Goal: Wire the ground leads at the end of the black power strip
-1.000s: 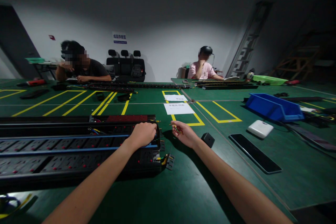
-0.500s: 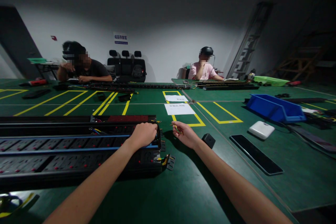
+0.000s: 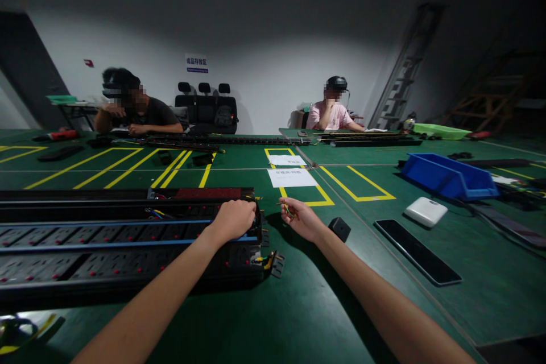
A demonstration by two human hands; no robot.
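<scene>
Long black socket strips (image 3: 119, 264) with red switches lie side by side at the left. My left hand (image 3: 235, 219) is closed over the right end of one strip, its fingertips hidden behind the knuckles. Just right of the strips, my right hand (image 3: 298, 217) pinches a short yellow-green wire (image 3: 289, 211) above the table. At the near strip's end, a black end bracket (image 3: 277, 265) hangs out on yellow wires.
A black block (image 3: 340, 228) stands by my right wrist. Farther right are a phone (image 3: 418, 251), a white case (image 3: 425, 211) and a blue bin (image 3: 447, 176). Paper sheets (image 3: 292, 177) lie ahead. Two people sit across the green table (image 3: 298, 313).
</scene>
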